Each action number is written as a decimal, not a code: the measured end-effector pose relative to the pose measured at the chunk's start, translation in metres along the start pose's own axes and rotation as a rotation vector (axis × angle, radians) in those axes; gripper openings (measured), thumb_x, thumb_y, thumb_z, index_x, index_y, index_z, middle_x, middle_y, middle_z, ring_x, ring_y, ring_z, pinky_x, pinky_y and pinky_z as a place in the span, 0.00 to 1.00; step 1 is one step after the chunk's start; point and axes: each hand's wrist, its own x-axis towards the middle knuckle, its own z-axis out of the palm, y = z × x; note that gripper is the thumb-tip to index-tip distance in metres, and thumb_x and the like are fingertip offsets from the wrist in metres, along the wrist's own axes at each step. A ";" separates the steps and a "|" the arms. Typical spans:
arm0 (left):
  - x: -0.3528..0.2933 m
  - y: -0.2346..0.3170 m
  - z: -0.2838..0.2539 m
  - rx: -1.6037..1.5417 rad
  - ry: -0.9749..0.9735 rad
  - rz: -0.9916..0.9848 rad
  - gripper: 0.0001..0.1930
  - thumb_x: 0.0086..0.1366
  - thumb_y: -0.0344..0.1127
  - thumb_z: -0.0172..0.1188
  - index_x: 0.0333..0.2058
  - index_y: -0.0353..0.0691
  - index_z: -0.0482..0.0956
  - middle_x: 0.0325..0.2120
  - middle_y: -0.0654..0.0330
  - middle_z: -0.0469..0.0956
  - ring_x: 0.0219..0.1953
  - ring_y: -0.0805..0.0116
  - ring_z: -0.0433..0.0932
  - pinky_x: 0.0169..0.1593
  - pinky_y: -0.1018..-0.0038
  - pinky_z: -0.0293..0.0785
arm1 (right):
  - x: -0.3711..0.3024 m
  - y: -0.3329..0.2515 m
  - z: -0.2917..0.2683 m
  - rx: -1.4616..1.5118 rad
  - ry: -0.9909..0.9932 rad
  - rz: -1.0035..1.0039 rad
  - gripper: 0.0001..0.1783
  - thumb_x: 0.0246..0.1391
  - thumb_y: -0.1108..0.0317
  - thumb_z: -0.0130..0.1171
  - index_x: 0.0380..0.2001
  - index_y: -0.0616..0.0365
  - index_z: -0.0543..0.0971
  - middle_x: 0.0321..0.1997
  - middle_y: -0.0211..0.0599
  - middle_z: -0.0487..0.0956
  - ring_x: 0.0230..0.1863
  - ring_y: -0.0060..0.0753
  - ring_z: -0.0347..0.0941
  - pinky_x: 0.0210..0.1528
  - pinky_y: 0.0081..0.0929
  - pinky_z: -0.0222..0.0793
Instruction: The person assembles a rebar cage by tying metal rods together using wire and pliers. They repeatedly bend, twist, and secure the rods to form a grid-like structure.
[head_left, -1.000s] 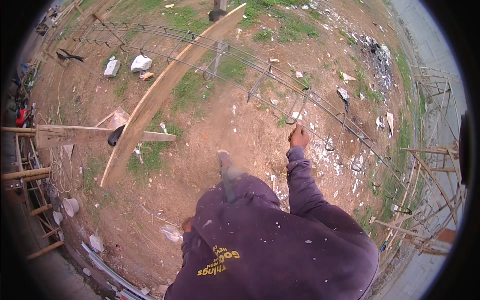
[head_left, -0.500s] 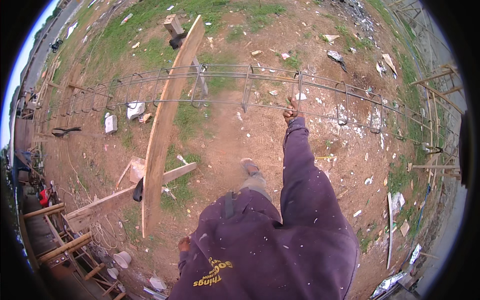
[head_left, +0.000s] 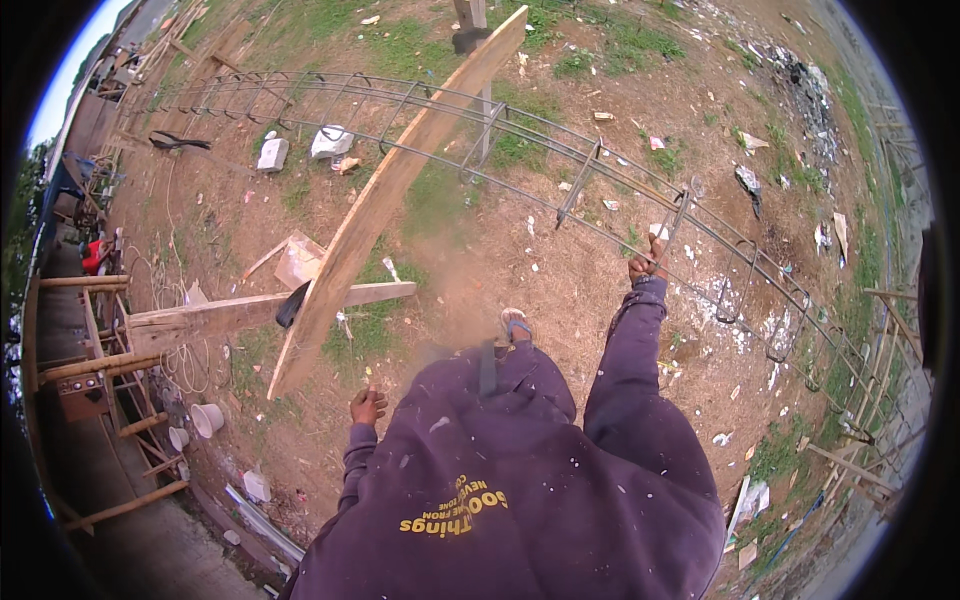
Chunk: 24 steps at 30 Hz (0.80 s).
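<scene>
A long rebar cage (head_left: 579, 184), made of thin steel bars with square stirrups, stretches across the scene from far left to lower right. My right hand (head_left: 648, 262), arm extended, is closed around a lower bar near one of the stirrups. My left hand (head_left: 369, 406) hangs low beside my body with its fingers curled, and no object shows in it. Left of centre, a long wooden plank (head_left: 400, 172) stands on edge at a slant. The cage passes over its upper part.
A wooden beam (head_left: 225, 318) lies across the plank's lower end, near a black strap (head_left: 291, 304). White blocks (head_left: 331, 142) sit beyond. White buckets (head_left: 207, 420) and a bamboo frame (head_left: 95, 365) stand at left. Litter dots the dirt, and my sandalled foot (head_left: 516, 325) is ahead.
My view has turned, and the cage now slopes down more steeply to the right. My right hand keeps its hold on the cage. My left hand has come further into view.
</scene>
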 end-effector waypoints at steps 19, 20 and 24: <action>-0.050 0.208 -0.065 0.310 0.620 0.943 0.15 0.57 0.37 0.71 0.41 0.39 0.84 0.34 0.59 0.78 0.33 0.65 0.78 0.34 0.69 0.73 | -0.106 0.247 -0.005 -1.329 0.168 0.468 0.22 0.64 0.54 0.51 0.57 0.48 0.74 0.33 0.26 0.79 0.28 0.25 0.74 0.31 0.30 0.75; -0.046 0.216 -0.063 0.352 0.608 1.010 0.14 0.57 0.36 0.71 0.41 0.39 0.84 0.35 0.58 0.77 0.34 0.62 0.78 0.35 0.68 0.73 | -0.124 0.277 0.006 -1.388 0.017 0.508 0.19 0.63 0.55 0.56 0.53 0.52 0.76 0.34 0.31 0.80 0.27 0.26 0.76 0.27 0.29 0.75; -0.025 0.221 -0.065 0.469 0.512 1.180 0.11 0.58 0.36 0.69 0.40 0.43 0.85 0.34 0.58 0.77 0.31 0.56 0.78 0.34 0.63 0.74 | -0.203 0.342 0.045 -1.713 -0.586 0.227 0.20 0.60 0.55 0.61 0.49 0.56 0.82 0.33 0.41 0.84 0.31 0.33 0.81 0.32 0.29 0.77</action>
